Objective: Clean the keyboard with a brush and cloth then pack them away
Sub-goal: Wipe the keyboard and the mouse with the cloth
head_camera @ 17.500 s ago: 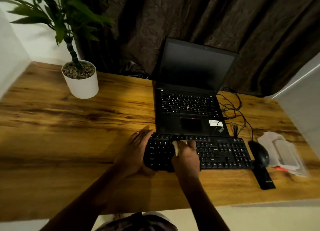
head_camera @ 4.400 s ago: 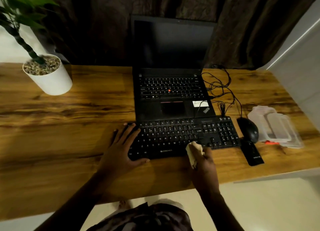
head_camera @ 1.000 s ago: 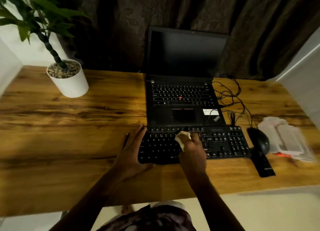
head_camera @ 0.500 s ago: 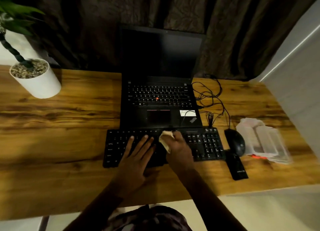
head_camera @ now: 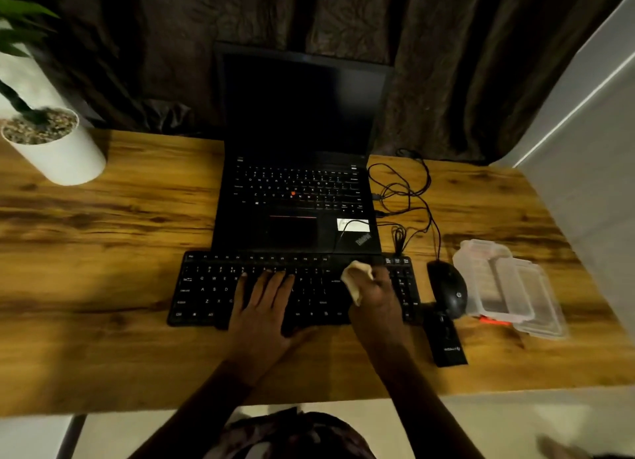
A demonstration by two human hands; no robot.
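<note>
Black keyboard (head_camera: 206, 286) lies partly hidden under spread left hand (head_camera: 264, 309) and right hand (head_camera: 383, 295) gripping cloth (head_camera: 355, 280).

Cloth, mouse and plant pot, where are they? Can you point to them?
cloth (head_camera: 356, 278), head view, on the middle of the bunched pale fabric.
mouse (head_camera: 448, 292), head view, on its rounded black top.
plant pot (head_camera: 65, 159), head view, on its white side wall.

The left hand (head_camera: 264, 307) covers the middle keys of the keyboard (head_camera: 206, 290); the right hand (head_camera: 381, 293) hides part of the cloth (head_camera: 355, 280). The potted plant (head_camera: 60, 158) (far left) is cut off. An orange thing (head_camera: 491, 320) under the clear box (head_camera: 508, 286) can't be identified.
</note>
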